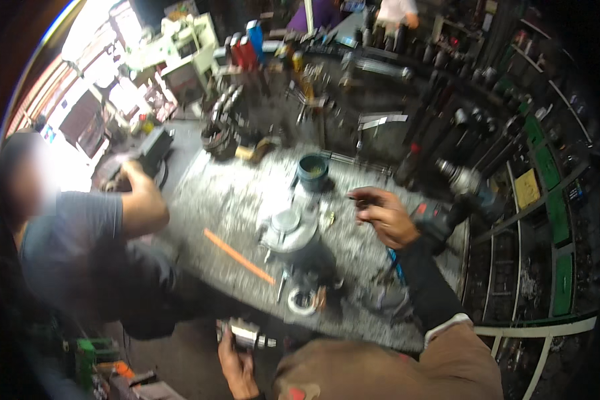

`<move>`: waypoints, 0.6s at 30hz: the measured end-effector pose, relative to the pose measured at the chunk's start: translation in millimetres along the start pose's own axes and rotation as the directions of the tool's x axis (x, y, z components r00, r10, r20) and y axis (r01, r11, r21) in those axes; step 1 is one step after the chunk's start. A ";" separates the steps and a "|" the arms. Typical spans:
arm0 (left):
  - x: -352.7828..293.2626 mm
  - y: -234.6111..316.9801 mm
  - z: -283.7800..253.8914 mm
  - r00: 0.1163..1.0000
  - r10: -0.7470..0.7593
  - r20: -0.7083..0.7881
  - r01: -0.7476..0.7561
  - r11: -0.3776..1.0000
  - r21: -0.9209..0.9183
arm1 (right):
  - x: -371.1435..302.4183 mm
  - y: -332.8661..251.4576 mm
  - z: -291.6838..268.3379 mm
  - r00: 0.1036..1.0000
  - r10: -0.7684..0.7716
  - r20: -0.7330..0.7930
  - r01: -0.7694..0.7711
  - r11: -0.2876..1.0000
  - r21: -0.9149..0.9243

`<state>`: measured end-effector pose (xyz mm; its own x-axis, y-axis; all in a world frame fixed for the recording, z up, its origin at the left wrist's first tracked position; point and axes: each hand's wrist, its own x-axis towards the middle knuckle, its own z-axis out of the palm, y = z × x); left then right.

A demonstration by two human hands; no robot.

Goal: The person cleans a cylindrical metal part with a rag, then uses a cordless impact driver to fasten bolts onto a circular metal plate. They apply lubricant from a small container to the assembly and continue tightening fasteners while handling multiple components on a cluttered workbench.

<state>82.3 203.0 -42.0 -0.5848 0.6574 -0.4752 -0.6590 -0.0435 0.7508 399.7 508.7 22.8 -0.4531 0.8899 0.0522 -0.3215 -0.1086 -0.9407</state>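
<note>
Below the bench's front edge, my left hand grips a shiny metal cylindrical part with a thin stub at its right end. My right hand hovers over the right half of the bench, its fingers curled toward the thumb. Something small and dark seems to be between those fingertips, too blurred to name. Left of it stands a teal cup. A round metal housing with a flat disc top sits mid-bench, and a white ring lies nearer to me.
An orange strip lies across the worn metal bench. Grey cloth rests at the front right, near a power tool. Tools and sockets crowd the back. A co-worker stands at the left, and shelving lines the right.
</note>
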 end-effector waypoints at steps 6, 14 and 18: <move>13.6 29.1 27.3 0.909 0.013 0.416 0.094 0.967 -0.235 | -166.0 -11.0 127.8 0.993 -0.052 0.106 0.091 0.909 -0.407; 13.0 50.1 41.7 0.736 -0.019 0.677 0.241 0.942 -0.235 | -185.7 55.7 215.2 0.946 -0.314 0.087 0.286 0.674 -0.681; 14.6 52.9 32.6 0.730 -0.063 0.680 0.296 0.927 -0.231 | -195.6 53.2 221.2 0.941 -0.322 0.107 0.279 0.556 -0.783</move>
<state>54.2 234.8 5.7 -0.0637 0.9946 -0.0825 -0.8933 -0.0199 0.4491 287.3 230.9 36.8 -0.4112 0.8248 0.3882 0.3458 0.5351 -0.7708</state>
